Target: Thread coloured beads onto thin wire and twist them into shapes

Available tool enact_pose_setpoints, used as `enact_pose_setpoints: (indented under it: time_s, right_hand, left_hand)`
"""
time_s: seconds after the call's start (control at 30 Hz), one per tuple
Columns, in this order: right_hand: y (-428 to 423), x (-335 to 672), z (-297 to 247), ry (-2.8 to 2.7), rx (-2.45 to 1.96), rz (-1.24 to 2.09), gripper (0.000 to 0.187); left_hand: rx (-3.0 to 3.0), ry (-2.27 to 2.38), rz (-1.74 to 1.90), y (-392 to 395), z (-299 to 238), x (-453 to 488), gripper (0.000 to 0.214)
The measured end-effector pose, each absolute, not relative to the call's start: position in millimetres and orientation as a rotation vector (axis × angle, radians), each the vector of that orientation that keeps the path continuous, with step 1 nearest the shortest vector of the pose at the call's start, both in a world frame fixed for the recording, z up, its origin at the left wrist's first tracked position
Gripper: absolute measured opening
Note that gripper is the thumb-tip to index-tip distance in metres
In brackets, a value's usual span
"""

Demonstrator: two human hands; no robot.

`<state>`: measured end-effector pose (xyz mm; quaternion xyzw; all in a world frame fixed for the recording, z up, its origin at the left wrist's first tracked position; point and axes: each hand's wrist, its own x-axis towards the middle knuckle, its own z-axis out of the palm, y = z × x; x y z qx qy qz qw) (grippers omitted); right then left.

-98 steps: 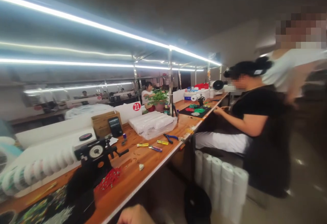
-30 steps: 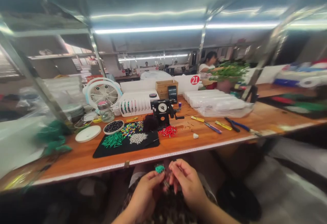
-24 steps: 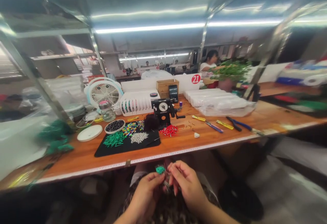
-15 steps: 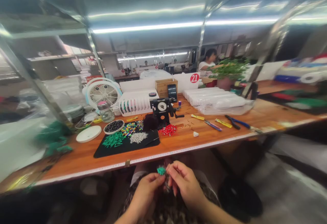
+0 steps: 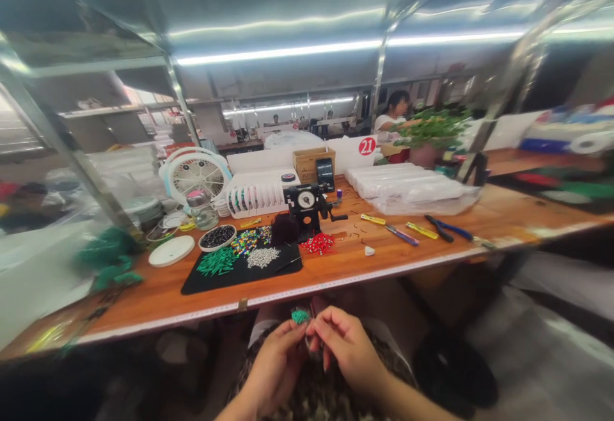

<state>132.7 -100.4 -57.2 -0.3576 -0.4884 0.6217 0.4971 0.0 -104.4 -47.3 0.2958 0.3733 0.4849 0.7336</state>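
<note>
Over the lap, below the table's front edge, my left hand (image 5: 283,350) is closed on a small green beaded piece (image 5: 300,316), whose green top shows above the thumb and fingers. Close beside it, my right hand (image 5: 343,341) pinches with thumb and forefinger at the piece's right side; what sits in that pinch is too small to make out. The lower part of the piece is hidden by my fingers. On the table ahead lies a black mat (image 5: 192,282) with green tube beads (image 5: 217,261), silver beads (image 5: 263,257) and mixed coloured beads (image 5: 245,242).
A black hand-cranked winding machine (image 5: 307,206) stands mid-table, red beads (image 5: 318,243) before it. White spools (image 5: 254,198) and a fan (image 5: 196,178) are left. Pliers (image 5: 448,229), yellow-handled tools (image 5: 422,230) and plastic-wrapped rolls (image 5: 407,187) lie right. A person (image 5: 384,121) sits beyond.
The green piece and both hands have shifted slightly left and up, and the fingers of my two hands are closer together. The camera view has moved a little.
</note>
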Motion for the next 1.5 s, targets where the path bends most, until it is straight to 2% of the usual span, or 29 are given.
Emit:
enact_pose_setpoints:
  time_s: [0.1,0.2,0.37,0.57,0.8,0.97,1.33,1.5]
  right_hand:
    - [-99.4,135.2,-57.2,-1.177,-0.936,1.456,0.041]
    - [-94.0,137.0,-57.9,-1.169,-1.025,1.369,0.035]
    - [-90.4,132.4,-51.9,-1.090,-0.814,1.655,0.031]
    - [-94.7,129.7,-49.6,-1.079,-0.831,1.693,0.033]
    - [-101.9,133.9,-51.9,-1.230,-0.885,1.512,0.028]
    - [-103.4,133.9,-50.0,-1.406,-1.049,1.055,0.021]
    - [-105.4,133.5,-50.6,-1.437,-1.042,1.057,0.018]
    - [-102.8,133.5,-51.2,-1.393,-1.031,1.091,0.023]
  left_hand:
    - [0.583,0.809,1.118,-105.9,-46.9,-1.4,0.017]
    - [0.563,0.893,1.087,-108.5,-45.7,-2.7,0.023]
    - [0.679,0.899,1.020,-111.5,-40.0,-0.5,0.033]
    - [0.729,0.887,1.023,-111.8,-41.6,1.9,0.031]
    - [0.638,0.839,1.101,-111.6,-42.1,0.6,0.034]
    - [0.481,0.731,1.031,-111.7,-44.1,-3.6,0.041]
    - [0.326,0.713,0.998,-110.5,-44.4,-3.5,0.044]
    - [0.404,0.724,0.992,-113.1,-45.0,-1.6,0.037]
